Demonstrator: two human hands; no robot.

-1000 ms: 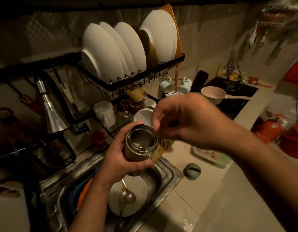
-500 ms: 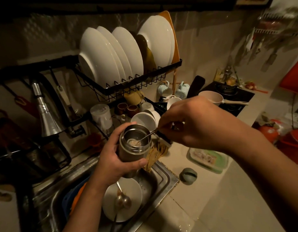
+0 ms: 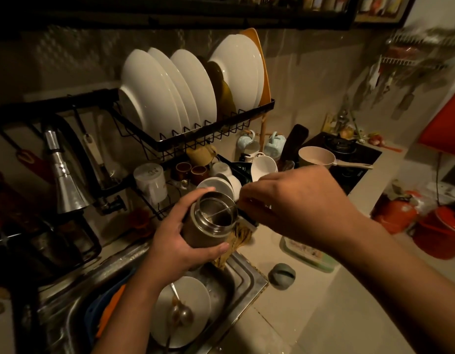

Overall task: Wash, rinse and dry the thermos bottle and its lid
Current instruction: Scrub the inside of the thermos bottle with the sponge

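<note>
Now the left hand (image 3: 175, 241) grips the thermos (image 3: 208, 221), tilted, mouth up toward the camera; right hand (image 3: 298, 203) fingers pinch a thin utensil (image 3: 221, 212) reaching inside.

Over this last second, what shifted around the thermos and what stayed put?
The right hand drew back a little to the right, working a thin metal utensil inside the thermos bottle. The left hand kept gripping the bottle above the sink; the lid stayed on the counter.

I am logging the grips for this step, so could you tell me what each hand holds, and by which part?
The left hand grips the thermos bottle round its body. The right hand pinches the handle end of a thin utensil reaching into the bottle's mouth.
</note>
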